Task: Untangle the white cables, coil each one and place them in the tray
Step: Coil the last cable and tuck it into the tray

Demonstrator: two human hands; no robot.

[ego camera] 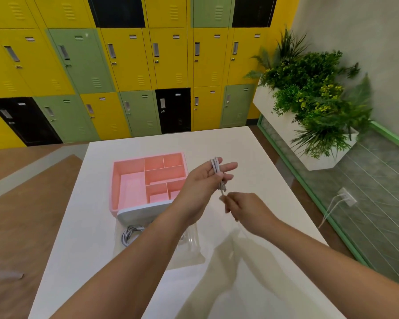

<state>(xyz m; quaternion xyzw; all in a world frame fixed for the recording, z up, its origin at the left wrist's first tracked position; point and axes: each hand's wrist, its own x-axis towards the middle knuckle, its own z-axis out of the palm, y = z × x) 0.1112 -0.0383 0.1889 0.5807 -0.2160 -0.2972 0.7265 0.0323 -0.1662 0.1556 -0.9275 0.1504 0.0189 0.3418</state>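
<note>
White table (240, 146) is sitting before yellow/green lockers (124, 61), w/ a planter (309, 93) off to the R. Left hand (200, 180) is holding a white cable (215, 166) wound round its outstretched fingers, above the table just R of the pink tray (129, 165). Right hand (244, 208) is pinching the loose end w/ curled fingers, tho blurred. Cable is looking light & floppy, prob. springing open if let go, so gripping across the coil is best. Cable bundle (130, 234) is lying by the tray's near side. Table around is giving room; tray walls are needing clearing.
</note>
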